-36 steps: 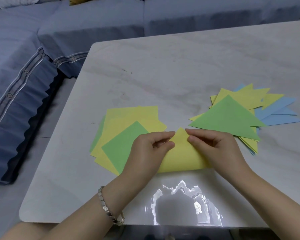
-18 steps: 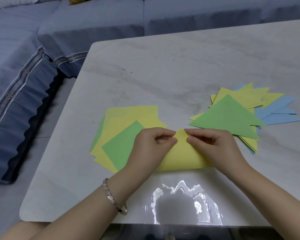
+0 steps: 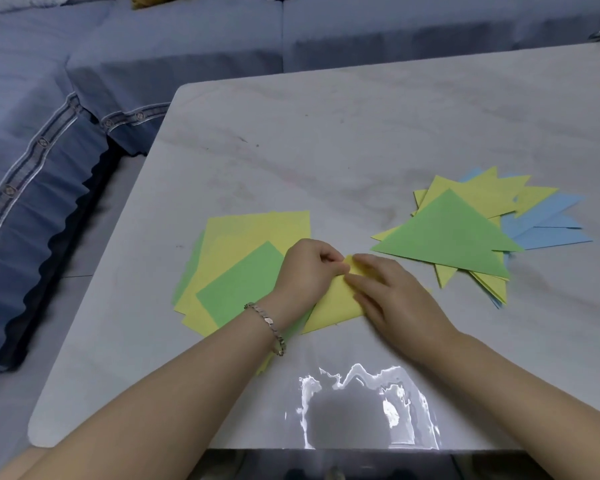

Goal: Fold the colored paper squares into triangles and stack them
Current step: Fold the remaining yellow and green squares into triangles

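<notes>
- Looking down, the view shows a pale bench (image 3: 361, 140) with a marble-like pattern and a rounded corner at 7 o'clock.
- A blue sofa (image 3: 49, 168) with a striped trim goes around the bench from 9 o'clock to 12 o'clock.
- A bright glare (image 3: 361, 403) of light lies on the bench at 6 o'clock, near its close edge.
- A loose pile of squares (image 3: 250, 230), mostly yellow, lies flat on the bench at 9 o'clock from the hands; a green square (image 3: 243, 282) is on top of it, turned a little.
- A stack of triangles (image 3: 482, 199) lies at 2 o'clock from the hands, fanned out, with yellow and blue sheets below and a green triangle (image 3: 447, 233) on top.
- The yellow paper (image 3: 333, 306) lies folded on the bench between the two piles, and both hands are on it; its left part overlaps the pile of squares.
- The left hand (image 3: 305, 271), with a bracelet (image 3: 267, 322) on the wrist, has its fingers curled and pinches the top corner of the yellow paper at 12 o'clock of the sheet.
- The right hand (image 3: 395, 296) is released; its fingers are flat and press on the yellow paper, pointing toward 10 o'clock and touching the left hand.
</notes>
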`<action>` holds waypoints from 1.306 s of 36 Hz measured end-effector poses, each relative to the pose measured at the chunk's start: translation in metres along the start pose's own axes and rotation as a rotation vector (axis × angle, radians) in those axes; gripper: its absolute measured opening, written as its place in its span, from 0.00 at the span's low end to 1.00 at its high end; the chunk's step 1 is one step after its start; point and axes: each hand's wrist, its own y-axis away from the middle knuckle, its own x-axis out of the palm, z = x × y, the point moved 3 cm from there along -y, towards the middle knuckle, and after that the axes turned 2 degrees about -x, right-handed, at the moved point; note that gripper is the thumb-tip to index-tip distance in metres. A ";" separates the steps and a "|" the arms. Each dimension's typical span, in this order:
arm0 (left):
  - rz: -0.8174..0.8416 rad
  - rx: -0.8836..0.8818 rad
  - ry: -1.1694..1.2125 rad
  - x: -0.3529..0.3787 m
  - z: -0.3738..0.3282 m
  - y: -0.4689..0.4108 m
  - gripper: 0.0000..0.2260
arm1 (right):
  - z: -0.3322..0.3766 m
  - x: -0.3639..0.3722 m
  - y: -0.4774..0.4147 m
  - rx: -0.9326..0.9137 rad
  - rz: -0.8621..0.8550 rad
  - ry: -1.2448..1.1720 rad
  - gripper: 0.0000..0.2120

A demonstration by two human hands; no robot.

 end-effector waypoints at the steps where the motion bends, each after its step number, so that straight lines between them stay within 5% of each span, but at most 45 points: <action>1: -0.007 0.002 0.002 0.000 0.001 0.000 0.06 | 0.000 0.002 0.003 -0.007 0.004 0.009 0.14; 16: -0.064 0.035 -0.024 0.002 0.010 0.002 0.02 | 0.009 0.005 0.037 -0.202 0.071 0.007 0.14; 31: -0.007 0.013 -0.018 0.000 0.009 0.002 0.02 | 0.033 0.024 0.029 -0.252 0.012 0.041 0.12; 47: -0.004 0.014 0.023 0.001 0.009 0.002 0.07 | 0.034 0.022 0.034 -0.231 0.169 -0.051 0.14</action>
